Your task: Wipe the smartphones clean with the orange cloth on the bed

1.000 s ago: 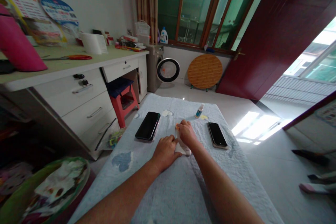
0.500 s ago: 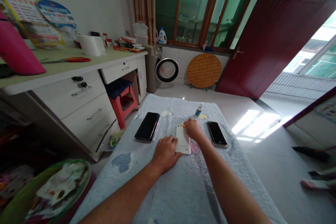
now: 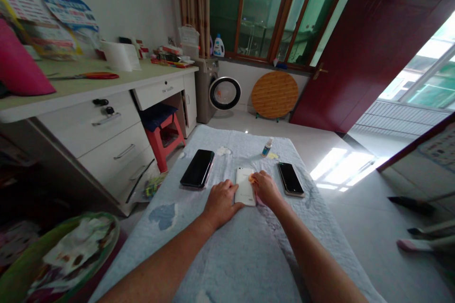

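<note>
A white phone (image 3: 244, 188) lies back up on the cloth-covered table. My left hand (image 3: 219, 202) grips its left and lower edge, the thumb along the near end. My right hand (image 3: 266, 188) is closed on a small orange cloth (image 3: 252, 178), pressed at the phone's right side; most of the cloth is hidden by the fingers. To the left lies a black phone (image 3: 198, 168), screen up. On the right is another dark-screened phone (image 3: 290, 179). A little spray bottle (image 3: 267, 147) with a blue label stands beyond my right hand.
A light blue patterned cloth (image 3: 227, 265) covers the table. At the left are a white desk (image 3: 106, 128), a red stool (image 3: 161, 154) and a bin (image 3: 115, 227) with waste. The washing machine (image 3: 206, 90) has its door open at the back.
My right hand has slid the orange cloth from the phone's top corner down its right side, toward me. My left hand stays on the phone. The view has shifted slightly.
</note>
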Action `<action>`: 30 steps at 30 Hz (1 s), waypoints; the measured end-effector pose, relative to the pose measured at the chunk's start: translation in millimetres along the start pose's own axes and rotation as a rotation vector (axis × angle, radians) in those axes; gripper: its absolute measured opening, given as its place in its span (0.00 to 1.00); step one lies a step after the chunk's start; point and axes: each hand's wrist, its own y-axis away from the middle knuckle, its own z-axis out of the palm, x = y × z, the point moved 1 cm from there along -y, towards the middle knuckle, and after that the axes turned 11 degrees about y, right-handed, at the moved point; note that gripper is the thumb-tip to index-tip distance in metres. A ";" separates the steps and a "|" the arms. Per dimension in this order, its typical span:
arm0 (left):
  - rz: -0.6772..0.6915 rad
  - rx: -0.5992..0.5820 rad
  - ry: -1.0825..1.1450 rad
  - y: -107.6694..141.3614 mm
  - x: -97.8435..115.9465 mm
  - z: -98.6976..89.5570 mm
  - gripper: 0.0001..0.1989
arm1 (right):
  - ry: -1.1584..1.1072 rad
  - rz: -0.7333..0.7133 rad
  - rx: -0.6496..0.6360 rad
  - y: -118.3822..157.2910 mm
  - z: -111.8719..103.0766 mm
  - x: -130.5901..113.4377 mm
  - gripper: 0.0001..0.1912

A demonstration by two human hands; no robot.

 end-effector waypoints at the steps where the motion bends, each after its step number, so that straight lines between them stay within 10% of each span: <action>1: 0.001 0.003 0.002 0.0 -0.5 0.4 0.23 | -0.020 -0.011 -0.008 8.3 -0.3 -0.6 0.12; 13: 0.013 0.039 0.025 0.7 -6.6 6.3 0.24 | -0.087 -0.088 -0.055 65.9 -10.9 -13.1 0.11; 30: 0.021 -0.030 0.102 -0.6 -3.6 -1.6 0.27 | 0.146 -0.047 0.020 -42.8 -3.9 -7.6 0.16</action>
